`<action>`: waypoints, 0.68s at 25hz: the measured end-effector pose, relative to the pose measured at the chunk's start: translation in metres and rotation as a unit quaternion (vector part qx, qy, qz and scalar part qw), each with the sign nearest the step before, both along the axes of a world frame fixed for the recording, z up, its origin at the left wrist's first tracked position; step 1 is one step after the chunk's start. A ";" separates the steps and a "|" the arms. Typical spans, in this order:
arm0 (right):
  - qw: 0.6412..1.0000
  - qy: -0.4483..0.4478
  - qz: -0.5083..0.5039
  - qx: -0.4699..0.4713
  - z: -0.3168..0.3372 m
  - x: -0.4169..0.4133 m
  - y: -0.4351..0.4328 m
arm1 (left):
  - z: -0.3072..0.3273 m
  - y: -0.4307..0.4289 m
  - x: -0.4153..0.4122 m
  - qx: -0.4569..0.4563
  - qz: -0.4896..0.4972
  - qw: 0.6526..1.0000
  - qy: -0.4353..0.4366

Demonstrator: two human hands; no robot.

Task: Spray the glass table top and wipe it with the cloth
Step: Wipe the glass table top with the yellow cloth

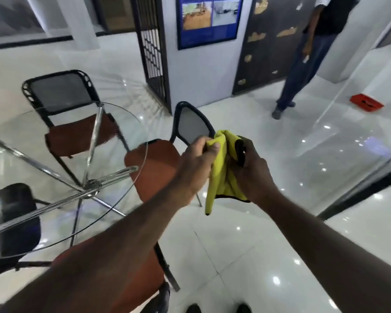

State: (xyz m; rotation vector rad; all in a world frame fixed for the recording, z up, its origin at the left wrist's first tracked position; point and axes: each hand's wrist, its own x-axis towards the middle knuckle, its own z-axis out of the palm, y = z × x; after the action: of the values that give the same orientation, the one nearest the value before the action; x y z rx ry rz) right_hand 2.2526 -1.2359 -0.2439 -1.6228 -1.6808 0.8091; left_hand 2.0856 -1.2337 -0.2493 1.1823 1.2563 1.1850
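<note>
A yellow cloth (220, 175) with a dark edge hangs between my two hands, in the air to the right of the round glass table top (32, 141). My left hand (196, 161) pinches the cloth's upper left part between thumb and fingers. My right hand (251, 168) grips its right side, fingers curled round the fabric. Both hands are held past the table's right rim, above a chair seat and the floor. The table top rests on chrome legs (93, 181). No spray bottle is in view.
Several black-framed chairs with rust-coloured seats ring the table: one behind it (72, 132), one at its right (154, 163), one near my left forearm (140, 274), a dark one at the lower left (11, 213). A person (303, 64) stands at the back right. A red object (366, 102) lies on the glossy tiles.
</note>
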 end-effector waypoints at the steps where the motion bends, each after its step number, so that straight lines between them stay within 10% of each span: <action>1: 0.999 0.000 0.045 0.011 -0.004 -0.008 0.011 | -0.003 0.010 0.006 0.016 0.034 0.999 0.031; 10: 0.876 0.155 0.428 -0.161 -0.028 -0.055 0.108 | -0.007 0.038 -0.020 -0.020 0.403 0.910 0.093; 17: 0.801 0.046 0.548 -0.239 -0.078 -0.174 0.164 | -0.060 -0.006 -0.133 -0.042 0.429 0.864 -0.260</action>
State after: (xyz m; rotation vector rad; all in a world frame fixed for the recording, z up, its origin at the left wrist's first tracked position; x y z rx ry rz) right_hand 2.0783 -1.0720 -0.3222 -0.6670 -2.4407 1.9456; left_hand 1.9521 -1.2396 -0.3092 0.1302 1.4048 1.9004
